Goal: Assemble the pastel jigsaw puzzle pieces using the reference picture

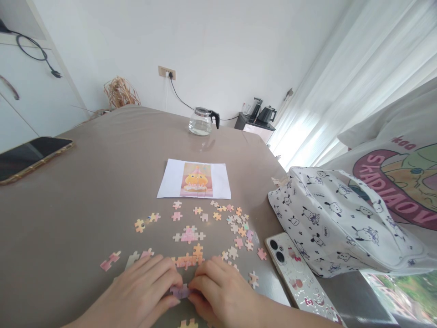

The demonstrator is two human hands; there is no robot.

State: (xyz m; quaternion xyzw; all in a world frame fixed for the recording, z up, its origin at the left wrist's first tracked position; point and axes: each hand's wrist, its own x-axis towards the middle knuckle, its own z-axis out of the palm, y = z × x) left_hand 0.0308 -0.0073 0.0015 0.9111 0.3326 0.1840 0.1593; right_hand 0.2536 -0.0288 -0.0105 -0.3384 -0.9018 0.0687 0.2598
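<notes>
Lying between hands (146, 284) (221, 289), purple pieces (180, 291), seemingly joined

Puzzle pieces (189, 234) before sheet (197, 180), pot (200, 125) behind sheet, bag (331, 223) right

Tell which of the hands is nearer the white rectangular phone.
Right. The right hand lies left of the white phone; the left hand is farther left.

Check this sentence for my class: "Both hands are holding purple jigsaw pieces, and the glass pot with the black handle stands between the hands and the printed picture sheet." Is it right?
One part is wrong: in the head view, the glass pot stands beyond the printed picture sheet. The left hand and right hand are indeed holding purple jigsaw pieces.
</notes>
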